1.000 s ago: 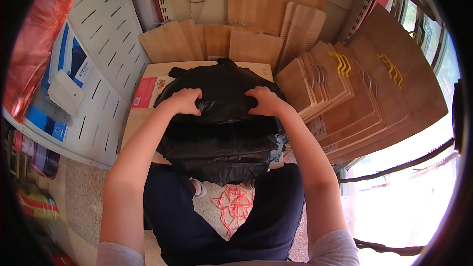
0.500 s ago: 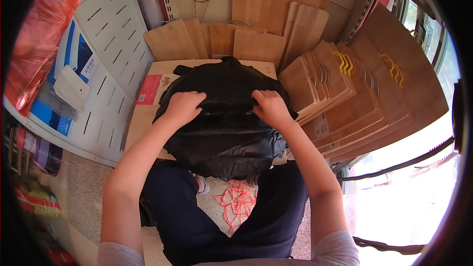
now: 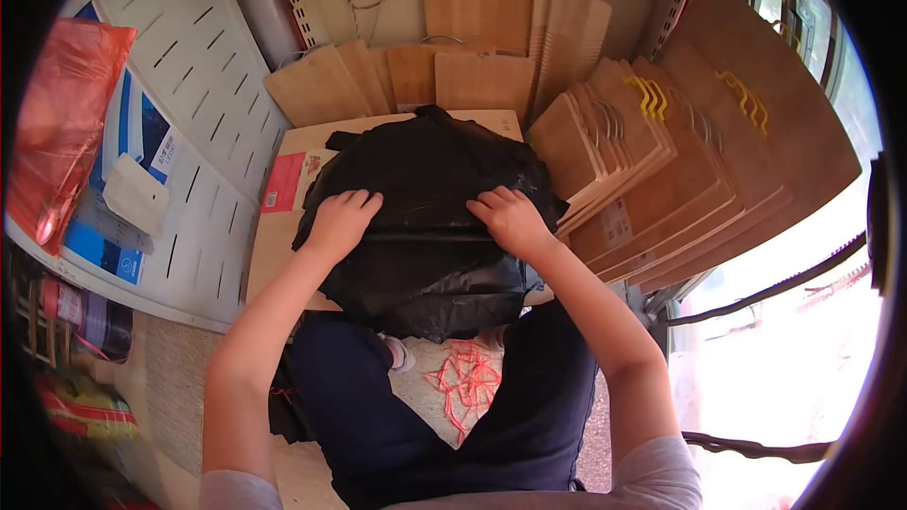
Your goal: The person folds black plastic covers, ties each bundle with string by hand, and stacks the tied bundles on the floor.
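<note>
A black plastic bag (image 3: 425, 170) lies spread in front of me on a pale wooden board (image 3: 274, 255). Its lower edge hangs over the board's front, above my knees. My left hand (image 3: 342, 223) rests on the bag's left part, fingers curled together on the plastic. On the right part, my right hand (image 3: 511, 221) also has its fingers curled against the bag. A fold runs across the plastic between the two hands. The fingertips and thumbs are mostly hidden, but both hands seem to grip the plastic.
Cutting boards (image 3: 605, 161) with metal and yellow handles stand at the right, others (image 3: 484, 81) at the back. A white slotted panel (image 3: 203, 123) and a red plastic bag (image 3: 71, 123) are at the left. Red string (image 3: 465, 380) lies on the floor between my feet.
Both hands have moved down the bag, toward me, and their fingers have gone from spread to curled. The bag's front edge has drawn up slightly. The camera view has shifted a little.
</note>
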`<state>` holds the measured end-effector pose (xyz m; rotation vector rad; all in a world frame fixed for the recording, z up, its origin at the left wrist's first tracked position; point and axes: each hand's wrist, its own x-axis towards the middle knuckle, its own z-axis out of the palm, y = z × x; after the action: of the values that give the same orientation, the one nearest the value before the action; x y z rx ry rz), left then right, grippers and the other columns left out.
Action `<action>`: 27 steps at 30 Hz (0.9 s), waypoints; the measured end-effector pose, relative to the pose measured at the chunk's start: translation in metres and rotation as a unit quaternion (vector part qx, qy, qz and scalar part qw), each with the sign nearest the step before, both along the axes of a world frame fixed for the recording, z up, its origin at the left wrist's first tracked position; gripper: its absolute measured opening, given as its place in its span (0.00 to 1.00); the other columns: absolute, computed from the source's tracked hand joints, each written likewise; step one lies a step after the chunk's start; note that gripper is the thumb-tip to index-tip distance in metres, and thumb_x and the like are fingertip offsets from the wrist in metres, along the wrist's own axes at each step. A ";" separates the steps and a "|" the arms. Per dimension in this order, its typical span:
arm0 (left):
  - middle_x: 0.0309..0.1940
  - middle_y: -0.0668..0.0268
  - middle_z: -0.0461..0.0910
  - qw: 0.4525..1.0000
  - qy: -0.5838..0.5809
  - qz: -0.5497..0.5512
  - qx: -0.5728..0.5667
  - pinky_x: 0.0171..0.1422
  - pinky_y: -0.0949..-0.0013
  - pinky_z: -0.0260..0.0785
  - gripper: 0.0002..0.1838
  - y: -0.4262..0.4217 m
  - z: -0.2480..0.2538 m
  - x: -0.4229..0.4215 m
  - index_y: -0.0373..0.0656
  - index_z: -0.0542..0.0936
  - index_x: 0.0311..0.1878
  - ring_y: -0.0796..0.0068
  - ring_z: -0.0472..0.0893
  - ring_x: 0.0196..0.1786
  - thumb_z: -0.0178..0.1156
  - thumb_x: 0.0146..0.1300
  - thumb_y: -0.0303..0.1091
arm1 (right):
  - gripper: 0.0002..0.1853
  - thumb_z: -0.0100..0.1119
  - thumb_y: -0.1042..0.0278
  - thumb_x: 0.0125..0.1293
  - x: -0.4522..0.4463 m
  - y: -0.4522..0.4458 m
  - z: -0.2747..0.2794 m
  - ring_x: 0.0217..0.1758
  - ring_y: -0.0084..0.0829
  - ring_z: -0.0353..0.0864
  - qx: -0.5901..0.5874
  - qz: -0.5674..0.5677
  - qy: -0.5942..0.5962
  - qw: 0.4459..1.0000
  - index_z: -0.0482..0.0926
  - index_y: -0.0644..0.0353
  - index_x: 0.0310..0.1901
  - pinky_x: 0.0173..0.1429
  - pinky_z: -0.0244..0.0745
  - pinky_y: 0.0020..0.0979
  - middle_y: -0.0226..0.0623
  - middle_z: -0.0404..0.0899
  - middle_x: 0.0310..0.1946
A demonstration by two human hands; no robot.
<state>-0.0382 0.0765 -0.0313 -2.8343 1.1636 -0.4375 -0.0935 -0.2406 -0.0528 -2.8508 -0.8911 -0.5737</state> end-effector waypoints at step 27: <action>0.50 0.55 0.73 0.990 -0.059 0.056 0.119 0.48 0.58 0.75 0.36 -0.070 -0.005 -0.037 0.56 0.63 0.71 0.54 0.79 0.47 0.59 0.58 0.24 | 0.11 0.54 0.66 0.66 -0.230 -0.244 -0.248 0.32 0.26 0.83 0.498 -0.551 0.053 0.668 0.82 0.64 0.40 0.40 0.76 0.28 0.39 0.84 0.30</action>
<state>-0.0756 0.0065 -0.0361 -2.6141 0.9602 -0.4218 -0.3232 -0.4843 -0.3008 -1.9420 1.0478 -0.6286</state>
